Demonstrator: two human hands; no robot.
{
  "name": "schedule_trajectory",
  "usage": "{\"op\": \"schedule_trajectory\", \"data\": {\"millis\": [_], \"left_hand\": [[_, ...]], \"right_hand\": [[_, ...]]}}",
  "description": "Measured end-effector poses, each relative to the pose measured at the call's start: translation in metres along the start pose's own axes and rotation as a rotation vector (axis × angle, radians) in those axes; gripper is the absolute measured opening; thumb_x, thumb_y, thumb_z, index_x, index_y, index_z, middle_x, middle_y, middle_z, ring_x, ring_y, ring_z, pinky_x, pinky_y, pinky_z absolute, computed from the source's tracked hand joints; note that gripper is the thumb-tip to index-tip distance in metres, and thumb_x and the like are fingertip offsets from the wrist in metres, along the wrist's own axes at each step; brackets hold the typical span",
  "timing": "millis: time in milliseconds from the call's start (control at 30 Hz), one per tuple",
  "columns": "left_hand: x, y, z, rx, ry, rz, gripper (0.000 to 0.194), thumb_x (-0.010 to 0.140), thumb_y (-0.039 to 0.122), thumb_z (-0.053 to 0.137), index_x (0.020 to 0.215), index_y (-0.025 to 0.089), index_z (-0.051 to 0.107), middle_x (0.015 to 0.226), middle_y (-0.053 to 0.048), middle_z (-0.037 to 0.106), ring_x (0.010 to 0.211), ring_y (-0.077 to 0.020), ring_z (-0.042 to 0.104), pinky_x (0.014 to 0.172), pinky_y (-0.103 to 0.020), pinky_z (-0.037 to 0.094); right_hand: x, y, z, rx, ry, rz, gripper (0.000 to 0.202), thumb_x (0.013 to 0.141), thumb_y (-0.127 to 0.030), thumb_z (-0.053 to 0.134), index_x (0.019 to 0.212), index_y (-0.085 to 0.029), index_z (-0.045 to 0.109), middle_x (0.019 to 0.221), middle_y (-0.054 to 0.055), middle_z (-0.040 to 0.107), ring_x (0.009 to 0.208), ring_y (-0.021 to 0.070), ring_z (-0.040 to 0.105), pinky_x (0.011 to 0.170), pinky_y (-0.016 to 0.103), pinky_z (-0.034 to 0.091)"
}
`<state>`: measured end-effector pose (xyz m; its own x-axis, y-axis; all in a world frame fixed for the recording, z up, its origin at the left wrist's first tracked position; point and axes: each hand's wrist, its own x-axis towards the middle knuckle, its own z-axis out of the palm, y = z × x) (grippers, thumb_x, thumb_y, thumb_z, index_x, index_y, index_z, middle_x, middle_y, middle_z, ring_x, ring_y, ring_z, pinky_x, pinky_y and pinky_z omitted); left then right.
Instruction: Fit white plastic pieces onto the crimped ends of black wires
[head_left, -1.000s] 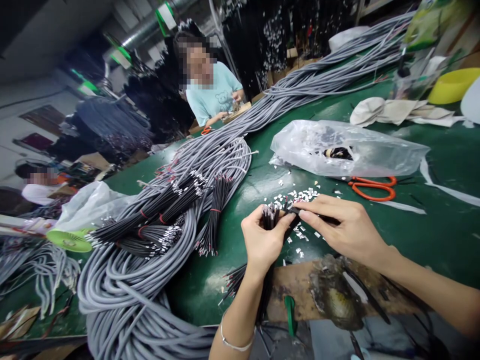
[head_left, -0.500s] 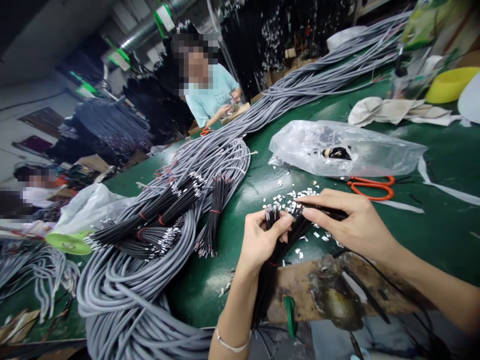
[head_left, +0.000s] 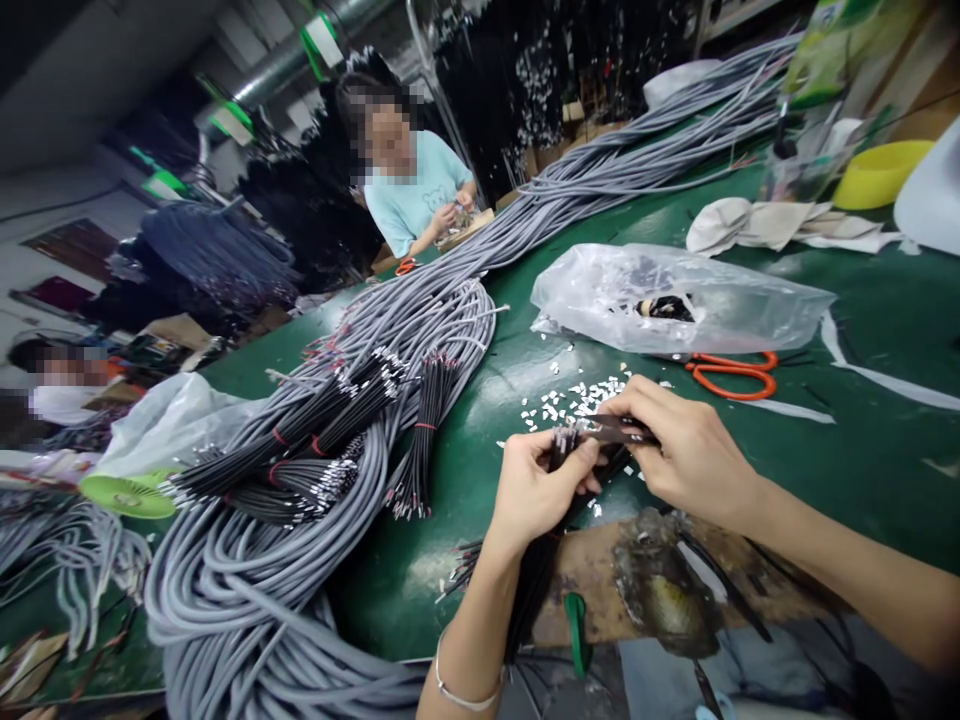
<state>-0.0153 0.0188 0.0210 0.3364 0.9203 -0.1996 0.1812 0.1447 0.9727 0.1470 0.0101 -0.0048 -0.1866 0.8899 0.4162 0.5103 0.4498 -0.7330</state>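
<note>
My left hand [head_left: 541,490] is closed around a bundle of thin black cables [head_left: 531,590], whose silvery tips poke up between thumb and fingers. The cables run down past the wrist toward the table edge. In my right hand [head_left: 679,450] is a dark slim tool [head_left: 616,430] that looks like tweezers, its end at the cable tips. My fingers partly cover it, so its exact kind is unclear. Small white scraps [head_left: 577,400] lie scattered on the green table just beyond both hands.
Orange-handled scissors [head_left: 731,375] and a clear plastic bag [head_left: 675,300] lie beyond my right hand. Thick grey cables [head_left: 262,600] and tied black cable bundles [head_left: 424,440] fill the left. A stained wooden board [head_left: 592,570] sits in front. Across the table a person [head_left: 420,190] works.
My right hand has moved slightly left and turned, bringing the dark tool across the cable tips. The left hand's grip on the bundle continues. The whole view has shifted a little.
</note>
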Motion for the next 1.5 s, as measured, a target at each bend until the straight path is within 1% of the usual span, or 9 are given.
{"op": "schedule_trajectory", "data": {"millis": [133,267,533,667,800,900,1033,1200,1500], "left_hand": [[0.001,-0.006,0.002,0.043,0.063,-0.037,0.018,0.071,0.028,0.067,0.07,0.01,0.067,0.065,-0.005,0.067,0.058,-0.0134,0.06,0.058,-0.024,0.047],[0.003,-0.007,0.004,0.009,0.16,-0.008,0.012,0.065,0.021,0.072,0.064,0.01,0.067,0.061,-0.003,0.065,0.056,-0.0123,0.058,0.057,-0.022,0.047],[0.009,-0.008,0.003,-0.067,0.348,-0.04,0.017,0.061,0.024,0.074,0.064,0.009,0.066,0.051,-0.002,0.061,0.045,-0.0104,0.055,0.049,-0.021,0.045],[0.014,-0.014,-0.005,0.108,0.498,-0.008,0.024,0.066,0.033,0.07,0.07,0.01,0.068,0.056,-0.002,0.063,0.051,-0.0136,0.059,0.051,-0.022,0.045],[0.015,-0.021,-0.015,0.406,0.337,0.019,0.023,0.071,0.032,0.063,0.082,0.014,0.072,0.066,-0.002,0.067,0.064,-0.016,0.061,0.059,-0.023,0.045],[0.014,-0.021,-0.023,0.459,0.25,-0.015,0.022,0.072,0.026,0.062,0.088,0.014,0.071,0.072,-0.002,0.068,0.07,-0.0164,0.062,0.062,-0.022,0.045],[0.012,-0.015,-0.026,0.439,0.259,-0.066,0.02,0.071,0.029,0.061,0.073,0.011,0.07,0.068,-0.005,0.068,0.064,-0.0172,0.062,0.054,-0.021,0.043],[0.01,-0.01,-0.018,0.446,0.257,-0.031,0.021,0.07,0.031,0.063,0.071,0.011,0.069,0.066,-0.004,0.067,0.062,-0.0173,0.062,0.055,-0.022,0.044],[0.006,-0.012,-0.014,0.25,0.145,-0.124,0.044,0.061,0.026,0.074,0.1,0.015,0.059,0.069,-0.005,0.07,0.061,-0.017,0.064,0.052,-0.021,0.047]], "right_hand": [[0.002,0.001,0.002,-0.032,-0.108,0.082,0.021,0.072,-0.003,0.042,0.084,-0.017,0.052,0.081,0.004,0.052,0.068,0.0168,0.051,0.059,0.028,0.036],[0.003,-0.002,0.001,0.0,-0.138,0.109,0.009,0.08,-0.013,0.044,0.081,-0.018,0.051,0.077,0.003,0.052,0.066,0.0156,0.049,0.057,0.027,0.035],[0.005,-0.007,-0.001,0.023,-0.03,0.084,0.009,0.08,-0.017,0.046,0.075,-0.018,0.053,0.07,0.002,0.053,0.061,0.014,0.048,0.055,0.026,0.036],[0.003,-0.002,0.0,0.038,0.049,0.057,0.01,0.081,-0.017,0.049,0.081,-0.016,0.058,0.071,0.002,0.055,0.062,0.0144,0.052,0.056,0.026,0.039],[-0.002,0.008,0.008,-0.056,-0.042,0.038,0.036,0.077,-0.008,0.049,0.109,-0.021,0.06,0.096,0.005,0.066,0.083,0.0184,0.061,0.07,0.028,0.045],[-0.002,0.012,0.014,-0.212,-0.138,0.067,0.048,0.074,-0.006,0.051,0.117,-0.026,0.058,0.1,0.002,0.068,0.083,0.0204,0.065,0.065,0.028,0.048],[-0.001,0.013,0.015,-0.233,-0.118,0.107,0.036,0.074,-0.009,0.055,0.103,-0.025,0.067,0.088,0.002,0.071,0.076,0.0218,0.067,0.062,0.029,0.051],[-0.001,0.008,0.018,0.115,0.048,0.126,0.021,0.078,-0.015,0.056,0.093,-0.02,0.071,0.09,0.002,0.071,0.077,0.0185,0.067,0.068,0.027,0.053],[0.003,0.003,0.022,0.196,-0.033,0.228,0.013,0.078,-0.019,0.058,0.081,-0.017,0.071,0.077,0.003,0.072,0.066,0.0168,0.065,0.059,0.025,0.049]]}}
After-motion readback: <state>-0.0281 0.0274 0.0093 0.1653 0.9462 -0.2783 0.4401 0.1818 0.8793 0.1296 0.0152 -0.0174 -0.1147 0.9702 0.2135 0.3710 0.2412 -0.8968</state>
